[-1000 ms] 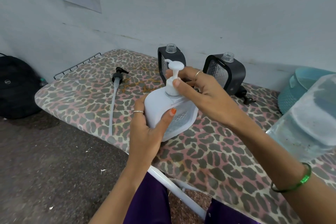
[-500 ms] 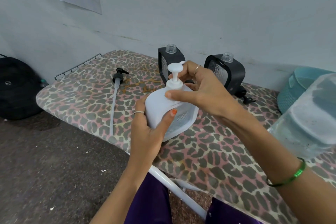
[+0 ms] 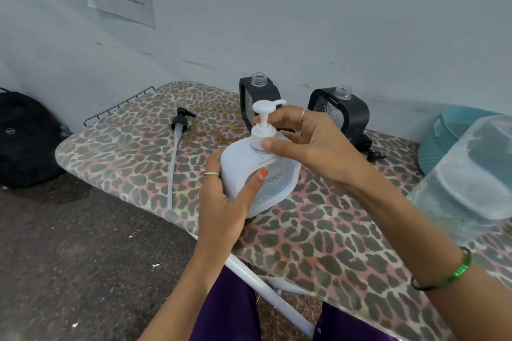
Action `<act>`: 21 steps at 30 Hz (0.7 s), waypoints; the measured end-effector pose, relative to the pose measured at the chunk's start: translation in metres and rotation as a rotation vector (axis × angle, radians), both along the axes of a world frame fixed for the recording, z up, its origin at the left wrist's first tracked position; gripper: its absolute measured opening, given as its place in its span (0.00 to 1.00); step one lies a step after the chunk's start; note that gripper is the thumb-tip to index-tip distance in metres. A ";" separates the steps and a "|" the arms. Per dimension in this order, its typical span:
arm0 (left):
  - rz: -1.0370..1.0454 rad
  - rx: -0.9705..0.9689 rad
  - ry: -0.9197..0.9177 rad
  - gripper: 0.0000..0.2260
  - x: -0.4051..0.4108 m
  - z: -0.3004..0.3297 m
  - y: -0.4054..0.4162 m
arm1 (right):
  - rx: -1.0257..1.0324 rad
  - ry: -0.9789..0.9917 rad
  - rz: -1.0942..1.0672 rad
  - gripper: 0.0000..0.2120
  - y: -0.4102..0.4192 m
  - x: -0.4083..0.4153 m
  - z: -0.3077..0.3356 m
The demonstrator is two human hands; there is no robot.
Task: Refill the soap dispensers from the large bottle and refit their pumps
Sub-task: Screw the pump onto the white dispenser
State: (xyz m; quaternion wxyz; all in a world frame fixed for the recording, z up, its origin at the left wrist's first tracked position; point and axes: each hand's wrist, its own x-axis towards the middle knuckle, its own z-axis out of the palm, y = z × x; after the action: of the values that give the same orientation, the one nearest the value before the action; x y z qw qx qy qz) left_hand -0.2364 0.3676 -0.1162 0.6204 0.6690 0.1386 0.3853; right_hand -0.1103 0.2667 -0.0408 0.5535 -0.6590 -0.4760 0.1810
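Loose pump left of held dispenser, two open dispensers behind.

The tabletop wears a leopard print of grey-brown spots on pink and cream. The dispenser gripped by the left hand is white with a white pump; the thumbnail is orange. Two black dispensers have clear patterned faces. A loose pump is black with a whitish tube. The bangle is green, the basket teal, the backpack black.
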 end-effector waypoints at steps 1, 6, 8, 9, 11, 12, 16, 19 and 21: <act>-0.001 0.000 -0.001 0.19 0.000 0.001 0.000 | 0.018 -0.004 -0.047 0.10 0.002 -0.003 -0.002; -0.009 -0.003 -0.004 0.18 0.000 0.002 -0.001 | 0.110 0.017 -0.213 0.16 0.012 -0.016 -0.012; -0.010 0.004 -0.003 0.17 0.000 0.002 -0.002 | 0.094 -0.008 -0.211 0.17 0.011 -0.015 -0.012; -0.008 0.008 -0.001 0.18 0.000 0.002 -0.002 | 0.078 -0.001 -0.189 0.16 0.010 -0.014 -0.011; 0.001 0.007 0.002 0.18 0.000 0.001 -0.001 | 0.044 0.040 -0.102 0.16 0.005 -0.009 -0.008; 0.002 0.007 0.001 0.18 0.000 0.001 -0.001 | 0.029 0.062 -0.053 0.18 0.002 -0.006 -0.007; 0.006 0.019 0.008 0.18 -0.001 0.000 0.000 | 0.004 0.078 0.004 0.19 -0.002 -0.003 -0.007; 0.008 0.020 0.003 0.17 -0.001 0.002 -0.002 | 0.049 0.088 -0.061 0.14 0.001 -0.007 -0.009; 0.009 0.031 0.003 0.18 -0.001 0.003 -0.003 | 0.078 0.103 -0.114 0.13 0.004 -0.011 -0.009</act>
State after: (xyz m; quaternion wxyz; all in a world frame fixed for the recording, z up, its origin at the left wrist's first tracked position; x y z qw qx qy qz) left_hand -0.2372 0.3644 -0.1129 0.6080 0.6784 0.1366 0.3892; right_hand -0.1211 0.2704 -0.0500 0.6120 -0.6526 -0.4155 0.1641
